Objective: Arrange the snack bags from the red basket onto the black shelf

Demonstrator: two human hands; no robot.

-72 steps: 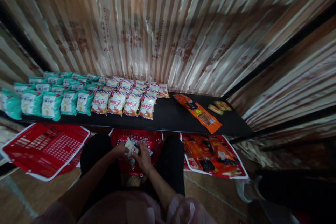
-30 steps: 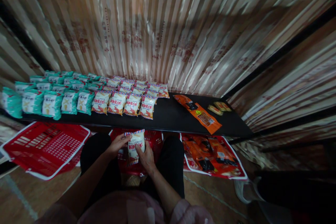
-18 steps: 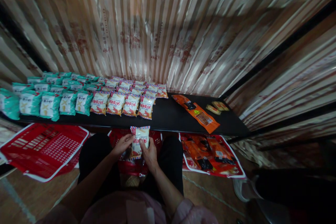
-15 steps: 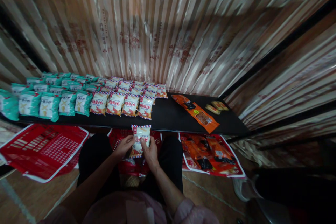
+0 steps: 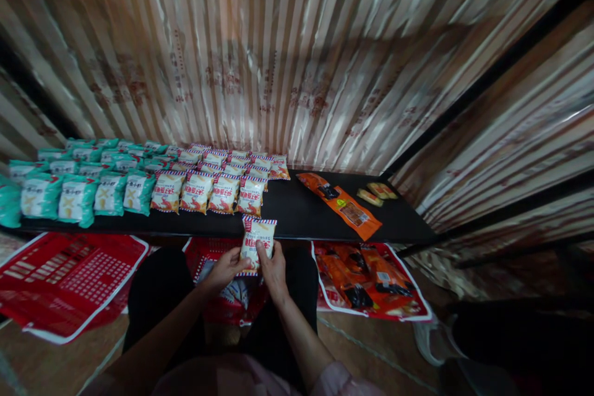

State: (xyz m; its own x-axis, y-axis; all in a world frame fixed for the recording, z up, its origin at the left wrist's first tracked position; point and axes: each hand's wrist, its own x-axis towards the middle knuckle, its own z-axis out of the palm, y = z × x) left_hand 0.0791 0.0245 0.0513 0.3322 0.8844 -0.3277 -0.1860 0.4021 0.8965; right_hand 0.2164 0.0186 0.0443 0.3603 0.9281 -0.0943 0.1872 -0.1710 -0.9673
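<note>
Between both hands I hold a small white-and-orange snack bag (image 5: 258, 234) with a striped top edge, just in front of the black shelf (image 5: 297, 219). My left hand (image 5: 228, 269) grips its lower left side. My right hand (image 5: 273, 266) is closed on the right side, thumb across the front. Rows of matching snack bags (image 5: 223, 193) stand on the shelf just beyond. Farther left stand rows of green-and-white snack bags (image 5: 77, 199). Below my hands, between my knees, a red basket (image 5: 204, 247) contains more bags, partly covered by my arms.
On the shelf's right part lie a long orange packet (image 5: 341, 205) and small yellowish packs (image 5: 377, 193). A red basket (image 5: 88, 278) sits at lower left. Another basket (image 5: 371, 312) at lower right holds orange packets. Striped curtain (image 5: 278, 62) hangs behind the shelf; dark bars (image 5: 473, 90) cross at right.
The held snack bag has risen slightly toward the shelf edge and moved a little right with both hands. The camera view has shifted slightly; things on the shelf stay as they were.
</note>
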